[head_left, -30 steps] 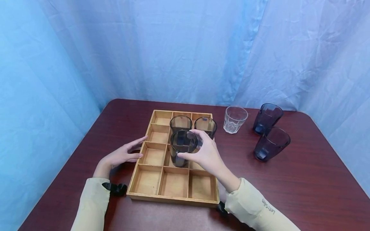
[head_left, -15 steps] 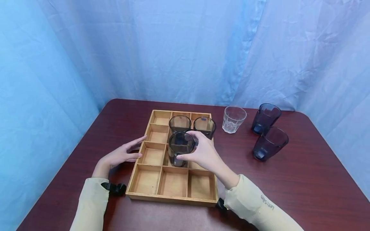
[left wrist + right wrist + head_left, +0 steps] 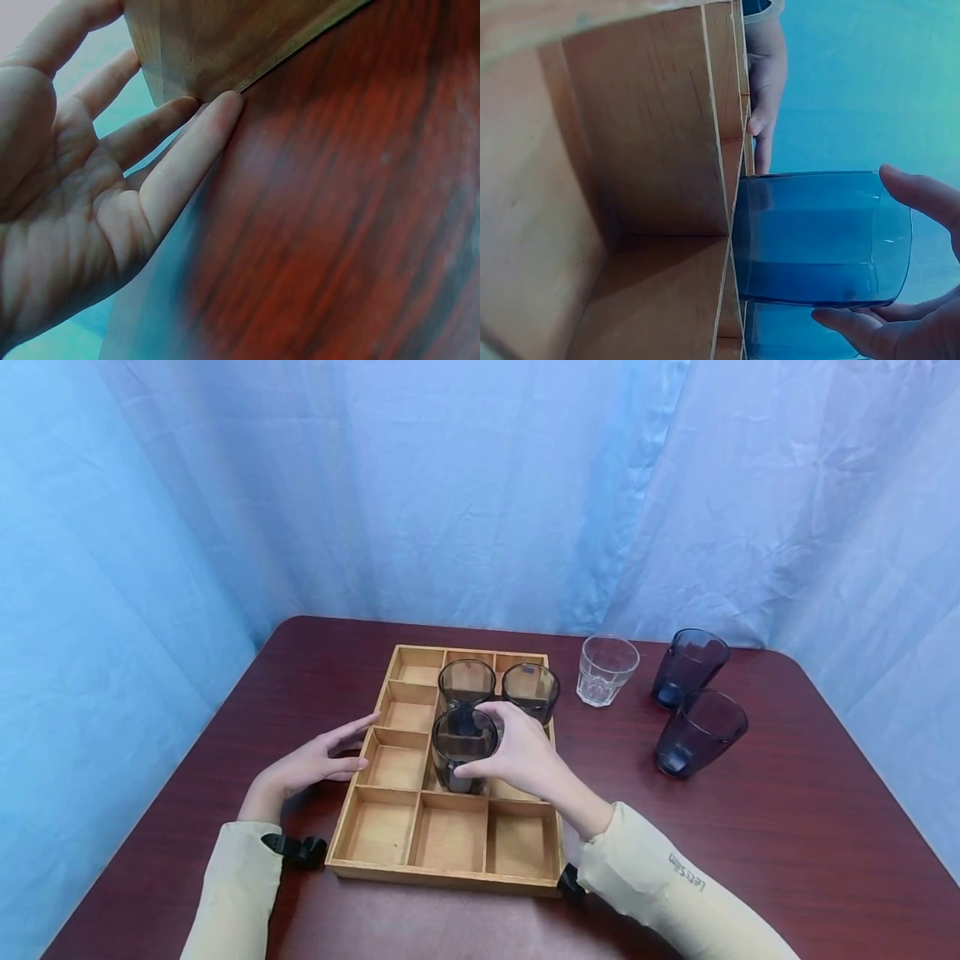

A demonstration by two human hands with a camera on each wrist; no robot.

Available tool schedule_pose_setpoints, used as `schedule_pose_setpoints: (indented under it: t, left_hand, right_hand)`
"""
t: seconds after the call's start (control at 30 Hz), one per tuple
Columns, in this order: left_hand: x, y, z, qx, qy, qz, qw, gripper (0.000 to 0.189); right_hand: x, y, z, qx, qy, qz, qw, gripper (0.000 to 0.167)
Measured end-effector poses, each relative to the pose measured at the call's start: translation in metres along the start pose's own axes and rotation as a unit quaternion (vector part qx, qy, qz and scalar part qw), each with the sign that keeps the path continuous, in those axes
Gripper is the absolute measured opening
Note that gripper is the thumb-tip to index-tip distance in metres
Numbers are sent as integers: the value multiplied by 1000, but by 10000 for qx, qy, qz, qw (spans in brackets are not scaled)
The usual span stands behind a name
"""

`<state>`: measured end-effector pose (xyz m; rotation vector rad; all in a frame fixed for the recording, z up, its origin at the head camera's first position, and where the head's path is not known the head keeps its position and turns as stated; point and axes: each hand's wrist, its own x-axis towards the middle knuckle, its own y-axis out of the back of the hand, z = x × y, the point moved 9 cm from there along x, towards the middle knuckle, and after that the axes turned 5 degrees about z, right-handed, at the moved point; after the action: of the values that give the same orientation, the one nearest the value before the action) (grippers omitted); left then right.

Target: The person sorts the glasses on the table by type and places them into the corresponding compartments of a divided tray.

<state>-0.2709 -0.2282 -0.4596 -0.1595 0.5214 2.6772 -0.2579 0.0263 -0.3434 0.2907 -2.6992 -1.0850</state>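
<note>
My right hand (image 3: 525, 756) grips a dark tinted drinking glass (image 3: 465, 739) near its rim, thumb on the near side and fingers on the far side. The glass is upright, its base down in a middle-column compartment of the wooden divided tray (image 3: 442, 882). In the right wrist view this glass (image 3: 810, 232) lies sideways, its lower end hidden behind the dividers. Along the tray's left side, my left hand (image 3: 311, 767) rests its extended fingertips against the outer wall; the left wrist view shows those fingers (image 3: 191, 161) against the wood.
Two more tinted glasses, one in the middle column (image 3: 467, 677) and one on the right (image 3: 532, 685), stand behind the held one. Right of the tray, a clear tumbler (image 3: 606, 670) and two dark glasses (image 3: 688, 670) (image 3: 701, 735) stand on the reddish-brown table (image 3: 787, 843). Blue curtains hang behind.
My right hand and the held glass have shifted a little left and down into the tray. The left hand stays against the tray's side.
</note>
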Motion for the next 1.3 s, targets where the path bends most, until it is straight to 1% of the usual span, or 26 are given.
schedule_pose_setpoints:
  t: [0.13,0.37,0.47,0.67,0.73,0.83,0.93,1.07,1.13,1.23,1.3]
  left_hand:
    - [-1,0,1,47,-18,7,10000,75]
    - [0,0,1,31,-61,-39,10000,74]
    - [1,-1,1,14,-50,-34,10000,74]
    - [0,1,0,79,-20,19,10000,74]
    - [1,1,0,88,-19,19,10000,75]
    - [1,0,0,111,-25,18,9999,74]
    - [1,1,-1,127,-14,31,9999,74]
    - [1,0,-1,107,-22,18,9999,74]
    - [1,0,-1,90,-31,12,10000,74]
    - [0,0,0,87,-43,23,9999,74]
    - [0,0,0,76,-39,26,10000,74]
  right_hand:
    - [1,0,-1,-66,-11,-31,10000,83]
    - [2,-3,-4,-253,218,-91,9994,83]
    - [2,-3,-6,-294,250,-119,9992,83]
    - [0,-5,-6,-305,269,-221,9989,86]
    - [0,-6,-4,-237,249,-256,9991,86]
    - [-2,-4,-1,55,186,-296,9994,85]
    - [-4,-1,2,601,125,-358,9975,83]
    - [-8,4,6,1461,163,-408,9883,78]
    - [-11,8,7,1794,214,-377,9828,78]
    - [-14,15,10,2133,334,-332,9758,78]
    - [-17,20,12,2219,349,-294,9740,78]
